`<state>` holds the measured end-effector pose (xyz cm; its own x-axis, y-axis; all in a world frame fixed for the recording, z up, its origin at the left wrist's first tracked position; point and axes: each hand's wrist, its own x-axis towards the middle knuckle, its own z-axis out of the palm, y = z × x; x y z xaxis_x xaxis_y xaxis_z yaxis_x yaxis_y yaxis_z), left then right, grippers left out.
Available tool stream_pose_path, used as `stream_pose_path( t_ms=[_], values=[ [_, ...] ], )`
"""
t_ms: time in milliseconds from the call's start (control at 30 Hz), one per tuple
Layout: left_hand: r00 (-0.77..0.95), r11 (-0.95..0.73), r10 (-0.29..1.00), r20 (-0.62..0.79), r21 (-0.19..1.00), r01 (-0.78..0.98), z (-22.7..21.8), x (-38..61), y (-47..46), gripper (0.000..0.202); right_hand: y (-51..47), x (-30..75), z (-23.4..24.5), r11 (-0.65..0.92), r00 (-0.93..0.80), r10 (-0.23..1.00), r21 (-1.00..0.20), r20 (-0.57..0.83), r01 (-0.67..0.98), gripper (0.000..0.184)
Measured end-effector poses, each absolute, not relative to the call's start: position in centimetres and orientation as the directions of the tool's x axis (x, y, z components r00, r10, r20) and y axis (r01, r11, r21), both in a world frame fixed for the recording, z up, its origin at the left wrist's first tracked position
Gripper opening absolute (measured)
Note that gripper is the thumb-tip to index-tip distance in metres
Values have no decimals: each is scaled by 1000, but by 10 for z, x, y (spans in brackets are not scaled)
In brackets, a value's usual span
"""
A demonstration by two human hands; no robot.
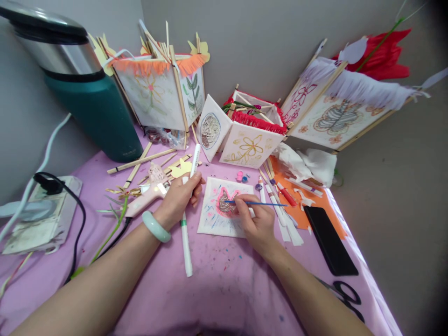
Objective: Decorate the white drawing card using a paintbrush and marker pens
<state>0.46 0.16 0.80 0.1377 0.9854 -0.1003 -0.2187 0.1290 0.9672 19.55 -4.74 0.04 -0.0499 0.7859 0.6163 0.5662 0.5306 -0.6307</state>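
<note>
My right hand (255,220) pinches a thin blue paintbrush (269,204), its tip on the pink shape painted on a small white paper panel (214,221) lying on the pink tablecloth. My left hand (180,196), with a pale green bangle (155,227) on the wrist, is closed round a white marker (193,163) held upright beside the panel's left edge. A second white marker with a green band (185,245) lies on the cloth just below that hand.
A pink glue gun (147,196), wooden sticks (140,162) and paper scraps lie at the left. Paper lanterns (161,88) stand at the back. A teal bin (94,112), a power strip (42,214), a black phone (329,240) and scissors (345,294) sit around.
</note>
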Motion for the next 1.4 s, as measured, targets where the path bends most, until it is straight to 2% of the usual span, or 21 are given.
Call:
stream_pose_path(
  t_ms=[167, 300, 500, 733, 900, 1067, 1200, 1400],
  values=[
    [139, 126, 985, -98, 969, -211, 10, 5, 1, 30, -26, 199, 16, 518, -144, 807, -571, 572, 637, 22],
    [135, 138, 985, -109, 965, -223, 9, 5, 1, 31, -16, 195, 14, 501, -154, 825, -577, 544, 645, 24],
    [130, 144, 985, -116, 962, -233, 6, 5, 2, 32, -17, 193, 4, 473, -102, 831, -600, 546, 645, 25],
    [135, 150, 983, -122, 964, -219, 5, 4, 3, 31, -14, 190, 0, 527, -158, 788, -520, 594, 672, 21],
    [130, 150, 984, -124, 966, -211, 7, 5, 2, 30, -16, 191, 2, 514, -115, 776, -518, 620, 683, 22],
    [137, 147, 983, -120, 966, -213, 7, 6, 2, 31, -18, 188, 0, 556, -161, 760, -502, 629, 662, 19],
    [132, 150, 983, -125, 968, -200, 7, 6, 3, 31, -16, 184, -1, 564, -167, 769, -533, 617, 631, 18],
    [135, 151, 983, -126, 968, -198, 7, 5, 2, 29, -15, 203, 14, 473, 3, 800, -635, 599, 611, 17]
  ],
)
